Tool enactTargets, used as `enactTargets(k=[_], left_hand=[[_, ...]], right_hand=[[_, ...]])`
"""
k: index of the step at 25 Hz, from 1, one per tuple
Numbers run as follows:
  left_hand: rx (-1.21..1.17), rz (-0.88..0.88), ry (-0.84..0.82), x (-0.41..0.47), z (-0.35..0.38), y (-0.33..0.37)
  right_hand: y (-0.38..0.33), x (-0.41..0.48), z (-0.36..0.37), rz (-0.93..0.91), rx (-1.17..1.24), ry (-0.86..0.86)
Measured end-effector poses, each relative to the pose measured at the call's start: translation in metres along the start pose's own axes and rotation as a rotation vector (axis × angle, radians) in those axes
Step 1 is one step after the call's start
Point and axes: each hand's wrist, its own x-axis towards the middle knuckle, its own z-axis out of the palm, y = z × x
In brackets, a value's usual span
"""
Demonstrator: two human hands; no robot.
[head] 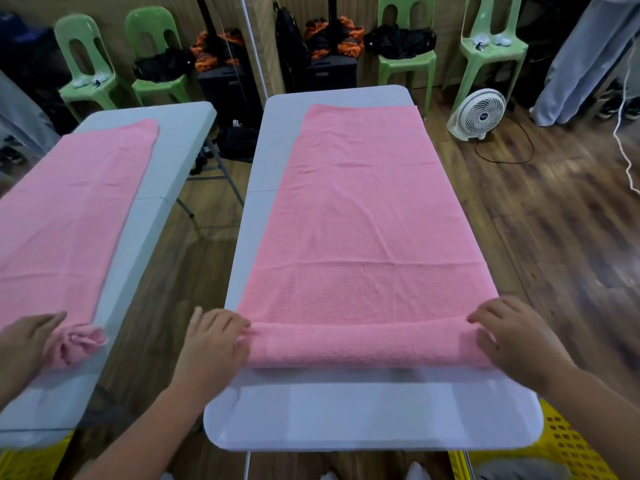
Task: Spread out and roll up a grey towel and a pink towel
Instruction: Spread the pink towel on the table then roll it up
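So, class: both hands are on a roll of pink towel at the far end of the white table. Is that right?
Not quite. The roll of the pink towel lies at the near end of the white table, with the left hand and right hand on its ends. The head view shows this.

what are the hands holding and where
The pink towel: left hand grips the left end of its rolled near edge, right hand the right end.

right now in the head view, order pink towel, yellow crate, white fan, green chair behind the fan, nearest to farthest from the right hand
1. pink towel, under the right hand
2. yellow crate, floor, near right
3. white fan, floor past the table's far end
4. green chair, at the wall behind it
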Motion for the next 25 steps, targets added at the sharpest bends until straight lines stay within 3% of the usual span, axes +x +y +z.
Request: enactTargets(k=[3, 9, 13, 21, 25], left_hand=[[0.001, 0.095, -0.172, -0.032, 0.023, 0.004], [-0.047, -0.036, -0.026, -0.012, 0.027, 0.002], [-0.036, -0.031, -0.081, -0.040, 0.024, -0.008], [0.043, -0.222, -0.164, -0.082, 0.024, -0.040], [-0.003, -0.048, -0.138, -0.059, 0.023, 0.005]], right_hand=[[-0.013, -0.032, 0.019, -0.050, -0.003, -0.149], [-0.012, -0.023, 0.034, 0.116, 0.062, -0.149], [-0.012, -0.047, 0.021, 0.061, 0.093, -0.211], [-0.009, -0.080, 0.026, 0.072, 0.156, -0.251], [-0.017, -0.072, 0.025, 0.066, 0.145, -0.251]])
